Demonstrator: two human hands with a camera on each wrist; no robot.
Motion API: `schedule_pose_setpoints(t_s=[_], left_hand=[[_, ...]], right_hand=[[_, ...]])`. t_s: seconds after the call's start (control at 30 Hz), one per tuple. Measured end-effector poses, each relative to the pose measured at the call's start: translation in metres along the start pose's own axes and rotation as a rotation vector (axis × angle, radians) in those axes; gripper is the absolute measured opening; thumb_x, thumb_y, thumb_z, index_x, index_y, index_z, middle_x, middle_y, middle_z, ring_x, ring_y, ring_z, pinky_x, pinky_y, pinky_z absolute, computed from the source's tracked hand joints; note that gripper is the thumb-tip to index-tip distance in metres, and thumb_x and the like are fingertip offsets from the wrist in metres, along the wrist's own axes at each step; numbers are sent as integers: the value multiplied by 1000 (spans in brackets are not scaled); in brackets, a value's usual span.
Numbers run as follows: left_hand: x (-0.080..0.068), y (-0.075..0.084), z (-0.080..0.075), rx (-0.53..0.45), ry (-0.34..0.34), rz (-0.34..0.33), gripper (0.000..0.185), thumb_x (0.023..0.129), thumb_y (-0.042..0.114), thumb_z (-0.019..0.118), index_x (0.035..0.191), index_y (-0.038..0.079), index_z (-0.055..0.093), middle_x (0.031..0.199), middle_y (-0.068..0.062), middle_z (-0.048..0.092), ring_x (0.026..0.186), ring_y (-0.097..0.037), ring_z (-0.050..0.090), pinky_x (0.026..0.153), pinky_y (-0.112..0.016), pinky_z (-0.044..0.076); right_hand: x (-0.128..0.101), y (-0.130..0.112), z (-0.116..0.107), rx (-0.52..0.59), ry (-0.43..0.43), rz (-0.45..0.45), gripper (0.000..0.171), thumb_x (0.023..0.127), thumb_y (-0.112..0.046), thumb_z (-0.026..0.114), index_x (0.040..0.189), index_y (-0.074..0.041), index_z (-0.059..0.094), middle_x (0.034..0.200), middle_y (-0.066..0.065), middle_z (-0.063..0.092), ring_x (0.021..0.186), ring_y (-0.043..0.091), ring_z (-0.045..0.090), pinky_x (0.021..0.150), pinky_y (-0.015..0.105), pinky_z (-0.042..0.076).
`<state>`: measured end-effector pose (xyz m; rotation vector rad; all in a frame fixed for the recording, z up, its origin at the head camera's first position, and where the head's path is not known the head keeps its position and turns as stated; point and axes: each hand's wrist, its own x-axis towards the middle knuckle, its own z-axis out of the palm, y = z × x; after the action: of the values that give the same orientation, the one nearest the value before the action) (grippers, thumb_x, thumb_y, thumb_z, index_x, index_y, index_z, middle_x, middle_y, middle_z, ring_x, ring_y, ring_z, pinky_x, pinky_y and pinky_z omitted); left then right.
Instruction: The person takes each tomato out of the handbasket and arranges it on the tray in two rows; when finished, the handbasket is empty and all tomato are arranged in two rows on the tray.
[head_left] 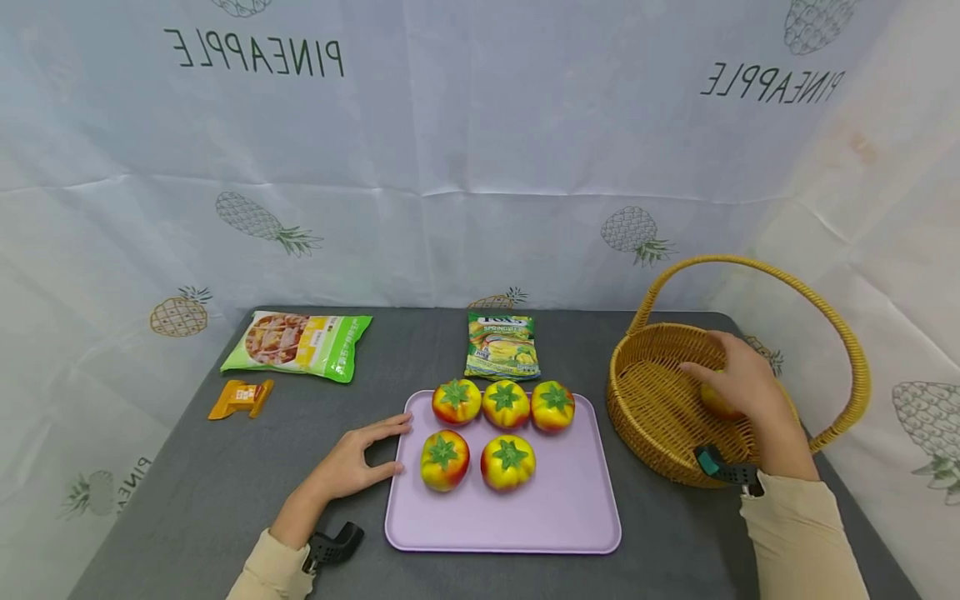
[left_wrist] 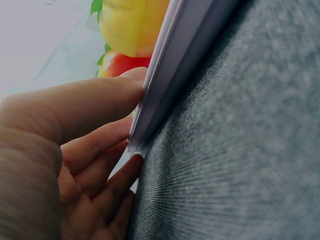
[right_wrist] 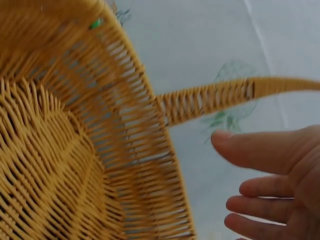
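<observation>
My left hand [head_left: 352,462] rests at the left rim of a lilac tray [head_left: 555,517], thumb and fingertips touching the edge. The thumb [left_wrist: 95,107] lies against the rim in the left wrist view, its fingers stretched alongside. Several red-and-yellow fruits [head_left: 508,462] with green leafy caps sit on the tray, three along the far edge and the others before them. Over the right side of a wicker basket [head_left: 652,392] is my right hand [head_left: 742,375], thumb spread from the fingers. A yellowish fruit [head_left: 718,404] shows partly below that hand. Nothing appears between thumb and fingers in the right wrist view.
The basket's tall arched handle [head_left: 817,308] rises at the right. Behind the tray lies a green-yellow snack packet [head_left: 502,346]. A larger green food bag [head_left: 296,343] and a small orange packet [head_left: 241,398] lie at the left. A pineapple-print cloth [head_left: 465,125] hangs behind the table.
</observation>
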<state>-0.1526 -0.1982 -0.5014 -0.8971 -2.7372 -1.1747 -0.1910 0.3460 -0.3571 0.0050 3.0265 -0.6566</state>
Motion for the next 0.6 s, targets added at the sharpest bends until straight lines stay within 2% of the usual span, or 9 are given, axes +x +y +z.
schedule_pose_setpoints(t_s=[0.13,0.3,0.47,0.53,0.6], left_hand=[[0,1,0,-11,-5,-10,53,81,33,75,130,18,60,140,2,52,129,-24,50,102,-46,42],[0,0,0,-7,-6,-3,54,81,33,75,130,18,59,140,2,52,129,-24,49,102,-46,42],[0,-1,-1,0,5,14,54,80,33,75,129,17,60,140,1,53,128,-23,50,102,-44,43],[0,-1,-1,2,9,17,54,80,33,75,129,17,60,140,2,53,128,-23,50,102,-44,43],[0,-1,-1,4,10,17,54,80,33,75,129,17,60,140,1,53,128,-23,50,102,-44,43]], right_hand=[[7,9,0,-5,-75,74,96,90,-55,54,144,15,15,142,42,23,123,61,26,96,70,28],[8,20,1,-13,-151,134,95,89,-38,63,141,21,11,139,47,19,121,63,24,97,70,28],[9,26,2,-25,-161,162,88,85,-25,66,137,25,16,134,49,23,118,63,29,96,68,31],[8,29,2,-37,-163,171,86,84,-23,64,138,24,16,132,47,27,110,58,38,88,64,40],[7,31,4,-48,-172,186,87,83,-24,63,139,22,15,126,45,33,97,50,44,75,53,44]])
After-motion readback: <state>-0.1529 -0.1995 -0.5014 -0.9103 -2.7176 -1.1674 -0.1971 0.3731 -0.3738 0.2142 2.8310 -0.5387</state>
